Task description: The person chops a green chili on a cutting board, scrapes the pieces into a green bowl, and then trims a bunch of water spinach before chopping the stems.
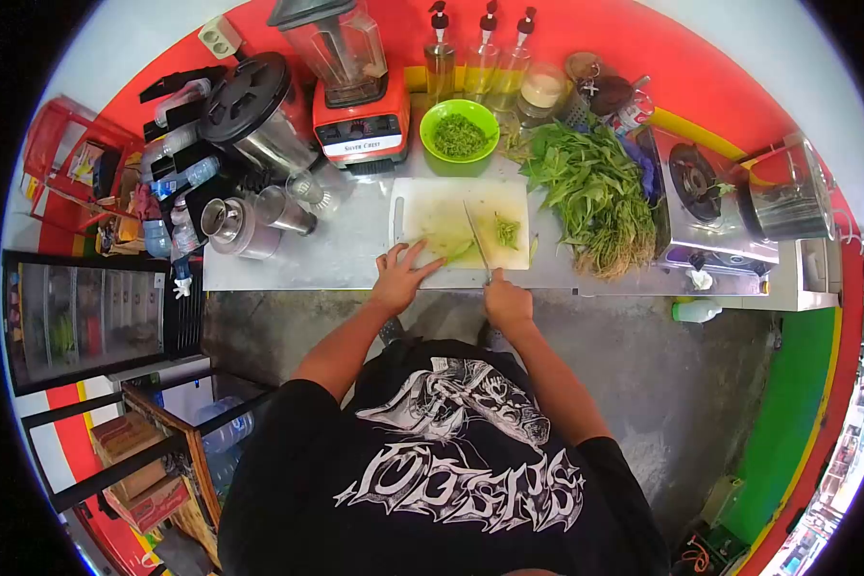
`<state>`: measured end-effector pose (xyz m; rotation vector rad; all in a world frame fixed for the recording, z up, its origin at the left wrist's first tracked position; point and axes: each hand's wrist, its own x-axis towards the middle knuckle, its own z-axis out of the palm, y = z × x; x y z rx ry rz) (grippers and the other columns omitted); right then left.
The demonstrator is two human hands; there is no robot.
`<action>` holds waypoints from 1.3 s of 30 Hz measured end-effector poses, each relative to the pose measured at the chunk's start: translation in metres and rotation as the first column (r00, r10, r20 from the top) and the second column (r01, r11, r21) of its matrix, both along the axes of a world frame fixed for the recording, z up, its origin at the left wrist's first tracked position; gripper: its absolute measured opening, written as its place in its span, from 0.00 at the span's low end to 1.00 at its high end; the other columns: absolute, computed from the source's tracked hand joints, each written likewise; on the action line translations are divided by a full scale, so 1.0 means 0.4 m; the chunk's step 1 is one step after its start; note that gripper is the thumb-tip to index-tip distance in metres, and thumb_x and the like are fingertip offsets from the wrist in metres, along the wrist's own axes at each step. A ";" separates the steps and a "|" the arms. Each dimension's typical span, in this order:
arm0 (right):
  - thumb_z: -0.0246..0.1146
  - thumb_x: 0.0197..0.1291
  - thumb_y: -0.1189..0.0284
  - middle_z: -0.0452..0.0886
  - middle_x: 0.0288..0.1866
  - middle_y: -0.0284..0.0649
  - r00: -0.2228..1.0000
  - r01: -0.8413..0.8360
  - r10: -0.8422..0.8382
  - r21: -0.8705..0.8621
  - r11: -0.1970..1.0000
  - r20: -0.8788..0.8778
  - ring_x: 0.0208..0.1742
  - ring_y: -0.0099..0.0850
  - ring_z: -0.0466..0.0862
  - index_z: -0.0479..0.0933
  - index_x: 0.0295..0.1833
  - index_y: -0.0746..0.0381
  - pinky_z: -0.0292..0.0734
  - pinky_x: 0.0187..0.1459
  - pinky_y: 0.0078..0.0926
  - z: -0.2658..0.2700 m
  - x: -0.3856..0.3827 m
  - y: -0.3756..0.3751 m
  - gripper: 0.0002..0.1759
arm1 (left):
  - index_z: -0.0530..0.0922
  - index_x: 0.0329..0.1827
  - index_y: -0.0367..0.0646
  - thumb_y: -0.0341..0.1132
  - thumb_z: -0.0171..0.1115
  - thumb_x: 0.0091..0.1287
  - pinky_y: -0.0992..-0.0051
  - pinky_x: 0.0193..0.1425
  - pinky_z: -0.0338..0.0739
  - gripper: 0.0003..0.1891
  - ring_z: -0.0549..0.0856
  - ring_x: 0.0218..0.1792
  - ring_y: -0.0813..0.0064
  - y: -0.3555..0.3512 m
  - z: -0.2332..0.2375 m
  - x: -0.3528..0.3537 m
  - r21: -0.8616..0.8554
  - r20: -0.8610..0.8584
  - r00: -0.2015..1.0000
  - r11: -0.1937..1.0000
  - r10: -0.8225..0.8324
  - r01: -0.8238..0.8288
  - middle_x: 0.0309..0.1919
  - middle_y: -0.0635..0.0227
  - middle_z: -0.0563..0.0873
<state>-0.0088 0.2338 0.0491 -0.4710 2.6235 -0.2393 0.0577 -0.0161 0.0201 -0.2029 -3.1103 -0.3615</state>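
One knife [476, 237], gripped in the right hand [508, 301], points away from the body over the board [424, 204], just right of slanting greens [463, 250], whose left end lies by the spread left hand [400, 276].

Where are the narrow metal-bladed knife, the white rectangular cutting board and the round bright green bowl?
Narrow metal-bladed knife [476, 235], head view: middle of the blade.
White rectangular cutting board [427, 204], head view: bare upper-left surface.
Round bright green bowl [460, 105], head view: far rim.

Probably "SILVER CREST" on the red blender [359, 127]; stylised, unreadable lettering [463, 492] on the black shirt [283, 499].
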 end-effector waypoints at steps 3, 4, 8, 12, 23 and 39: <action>0.53 0.76 0.58 0.89 0.42 0.54 1.000 0.011 -0.012 0.021 1.000 0.025 0.44 0.53 0.90 0.67 0.64 0.69 0.84 0.46 0.53 0.002 -0.006 -0.009 0.25 | 0.72 0.76 0.81 0.28 0.57 0.67 0.50 0.72 0.60 0.36 0.66 0.73 0.53 0.004 -0.011 0.001 -0.023 -0.009 1.000 1.000 -0.007 0.007 0.81 0.70 0.64; 0.53 0.76 0.58 0.89 0.42 0.54 1.000 0.010 -0.011 0.023 1.000 0.025 0.44 0.53 0.90 0.67 0.64 0.69 0.84 0.46 0.53 -0.001 -0.013 -0.013 0.25 | 0.73 0.75 0.81 0.28 0.57 0.67 0.50 0.72 0.59 0.36 0.66 0.73 0.53 0.004 -0.014 0.001 -0.030 -0.007 1.000 0.999 -0.013 0.013 0.81 0.69 0.64; 0.51 0.76 0.60 0.89 0.43 0.54 1.000 -0.005 0.005 0.082 0.997 0.007 0.44 0.53 0.91 0.71 0.62 0.69 0.84 0.47 0.52 -0.009 -0.067 -0.047 0.23 | 0.73 0.75 0.81 0.27 0.57 0.66 0.50 0.72 0.59 0.36 0.66 0.74 0.53 0.004 -0.020 0.004 -0.033 -0.004 1.000 0.999 -0.012 0.012 0.81 0.69 0.64; 0.58 0.69 0.68 0.90 0.46 0.54 0.998 -0.065 0.063 0.080 0.995 0.028 0.48 0.49 0.91 0.74 0.60 0.70 0.85 0.49 0.48 0.098 -0.123 -0.087 0.20 | 0.74 0.75 0.80 0.28 0.58 0.66 0.50 0.73 0.60 0.36 0.67 0.73 0.53 -0.001 -0.012 0.002 0.007 -0.017 1.000 1.000 -0.019 0.020 0.81 0.69 0.65; 0.55 0.74 0.63 0.89 0.48 0.57 0.992 0.114 -0.118 0.070 0.991 0.053 0.52 0.52 0.90 0.70 0.64 0.70 0.82 0.55 0.48 0.025 -0.065 -0.137 0.23 | 0.76 0.74 0.77 0.29 0.62 0.63 0.52 0.74 0.61 0.36 0.68 0.71 0.53 -0.009 -0.005 0.003 0.120 -0.078 0.997 0.993 -0.008 0.018 0.79 0.68 0.68; 0.58 0.74 0.62 0.88 0.50 0.56 0.996 0.050 -0.059 0.123 0.991 0.070 0.52 0.51 0.90 0.73 0.58 0.70 0.85 0.51 0.45 0.052 -0.106 -0.163 0.21 | 0.82 0.69 0.69 0.24 0.61 0.63 0.53 0.71 0.62 0.32 0.69 0.68 0.50 -0.001 0.018 0.005 0.240 -0.102 0.995 0.971 0.014 0.011 0.76 0.65 0.71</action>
